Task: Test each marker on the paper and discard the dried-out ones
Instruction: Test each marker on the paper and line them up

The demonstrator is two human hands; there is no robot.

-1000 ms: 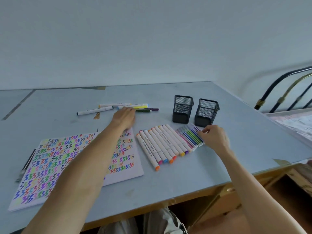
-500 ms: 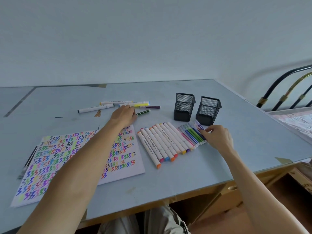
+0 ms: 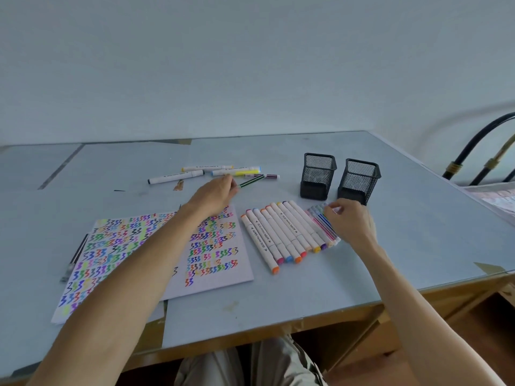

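The left hand point(image 3: 214, 195) reaches to the far side of the paper point(image 3: 156, 254), fingers closed in a pinch on the near end of a thin green pen point(image 3: 252, 181) that lies just short of the loose markers point(image 3: 220, 172) at the far middle of the bench point(image 3: 418, 232). The right hand point(image 3: 349, 221) rests curled over the far end of the thin fineliners point(image 3: 323, 224) beside the row of thick white markers point(image 3: 281, 235); whether it grips one cannot be told. Two mesh pots point(image 3: 338, 176) stand empty just beyond. Judgement: a selection step is in hand, with the paper already densely marked. The next move calls for uncapping the green pen and finding a bare patch of paper near the right edge
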